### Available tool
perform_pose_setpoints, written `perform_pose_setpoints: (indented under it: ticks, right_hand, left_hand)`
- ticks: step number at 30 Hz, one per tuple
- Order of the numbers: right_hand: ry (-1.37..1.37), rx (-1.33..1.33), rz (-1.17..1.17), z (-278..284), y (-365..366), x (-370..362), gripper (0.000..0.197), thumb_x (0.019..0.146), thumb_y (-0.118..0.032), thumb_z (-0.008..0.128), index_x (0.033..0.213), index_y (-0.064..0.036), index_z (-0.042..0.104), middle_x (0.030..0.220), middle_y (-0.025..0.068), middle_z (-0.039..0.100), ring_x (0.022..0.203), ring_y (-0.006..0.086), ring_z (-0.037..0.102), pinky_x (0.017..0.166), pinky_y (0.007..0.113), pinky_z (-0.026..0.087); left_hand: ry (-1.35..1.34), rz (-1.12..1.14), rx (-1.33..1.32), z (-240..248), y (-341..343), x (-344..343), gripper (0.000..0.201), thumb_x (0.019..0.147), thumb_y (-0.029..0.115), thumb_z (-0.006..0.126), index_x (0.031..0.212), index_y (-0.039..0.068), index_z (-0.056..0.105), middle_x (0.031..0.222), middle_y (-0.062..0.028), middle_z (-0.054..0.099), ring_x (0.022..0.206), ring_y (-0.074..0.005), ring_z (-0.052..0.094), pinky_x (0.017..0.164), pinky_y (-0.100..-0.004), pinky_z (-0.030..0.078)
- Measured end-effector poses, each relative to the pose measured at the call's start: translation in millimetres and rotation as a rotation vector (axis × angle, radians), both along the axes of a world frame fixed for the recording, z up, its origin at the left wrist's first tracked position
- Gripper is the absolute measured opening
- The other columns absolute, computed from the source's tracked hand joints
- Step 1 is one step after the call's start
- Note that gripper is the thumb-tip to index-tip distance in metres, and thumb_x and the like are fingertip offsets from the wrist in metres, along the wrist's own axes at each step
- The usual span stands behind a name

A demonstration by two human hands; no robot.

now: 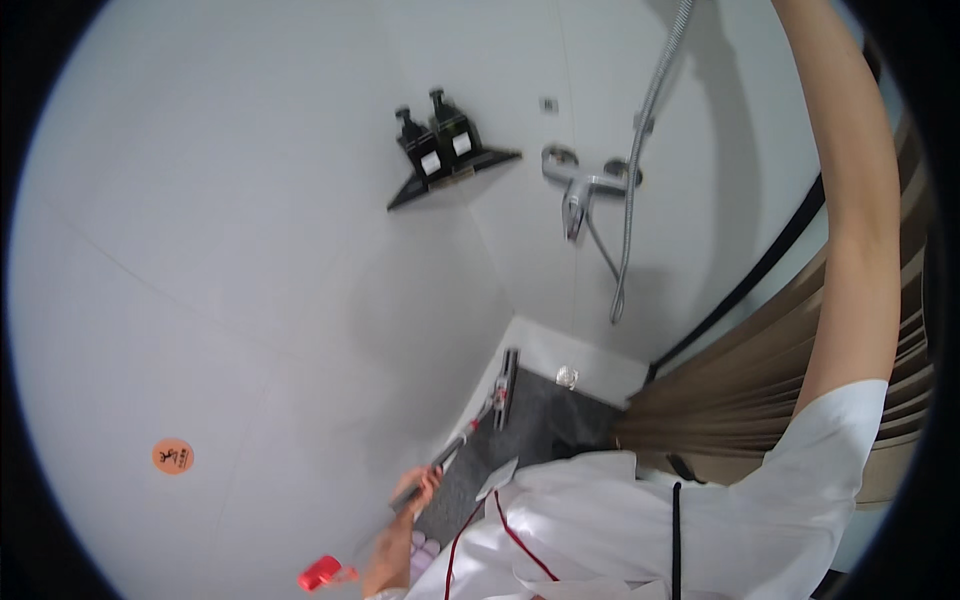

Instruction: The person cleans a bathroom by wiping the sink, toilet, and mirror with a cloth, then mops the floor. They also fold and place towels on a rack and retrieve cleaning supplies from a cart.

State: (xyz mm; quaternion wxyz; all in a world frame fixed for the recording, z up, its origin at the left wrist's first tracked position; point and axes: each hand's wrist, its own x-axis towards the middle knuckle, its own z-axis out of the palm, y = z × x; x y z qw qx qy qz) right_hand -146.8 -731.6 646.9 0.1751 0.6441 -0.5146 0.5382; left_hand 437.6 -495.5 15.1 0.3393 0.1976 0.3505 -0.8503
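Note:
My left hand [421, 488] is closed around the grey handle of a floor squeegee [506, 388]. Its narrow bar-shaped head, with red parts at the joint, is down by the corner of the dark shower floor [545, 410], close to the white skirting. Whether the head touches the floor or the skirting I cannot tell. My right arm [866, 220] stretches upward along the right side, and its hand is beyond the top edge of the view. A red object [321, 573], blurred and of unclear kind, shows beside my left forearm.
A corner shelf [455, 177] bears two dark pump bottles [437, 140]. A chrome mixer tap [580, 188] and a looping shower hose [630, 210] are on the far wall. A brown curtain [720, 400] hangs at the right. A round drain cover [567, 377] lies near the skirting.

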Motion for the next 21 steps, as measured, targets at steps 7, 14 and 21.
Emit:
perform_pose_setpoints:
  ticks: [7, 14, 21]
  right_hand:
    - [-0.233, 0.737, 0.278, -292.4, -47.4, 6.0, 0.025, 0.085, -0.03, 0.064, 0.091, -0.0057, 0.059, 0.067, 0.0016, 0.045, 0.063, 0.007, 0.045, 0.055, 0.024, 0.036]
    - [-0.244, 0.305, 0.13, -541.8, -22.8, 59.0, 0.022, 0.081, -0.013, 0.067, 0.077, -0.0002, 0.05, 0.089, 0.0059, 0.047, 0.065, 0.0131, 0.045, 0.063, 0.028, 0.04]
    - [-0.255, 0.493, 0.129, -523.9, -84.3, 95.9, 0.013, 0.078, -0.014, 0.062, 0.087, -0.0051, 0.059, 0.071, 0.0123, 0.051, 0.064, 0.0247, 0.05, 0.061, 0.037, 0.041]
  left_hand:
    - [-0.235, 0.018, 0.037, 24.1, -9.7, -1.4, 0.028, 0.088, 0.001, 0.046, 0.104, -0.02, 0.037, 0.092, -0.0199, 0.049, 0.067, -0.0194, 0.057, 0.058, -0.0246, 0.058]
    - [-0.211, 0.122, 0.053, 19.2, 21.7, 0.8, 0.03, 0.087, 0.002, 0.047, 0.102, -0.02, 0.034, 0.091, -0.0193, 0.05, 0.067, -0.0187, 0.057, 0.057, -0.0253, 0.058]
    - [-0.287, 0.427, -0.028, 28.0, 136.4, -10.7, 0.051, 0.09, 0.007, 0.049, 0.128, -0.015, 0.024, 0.123, -0.0302, 0.039, 0.083, -0.0215, 0.059, 0.065, -0.0273, 0.06]
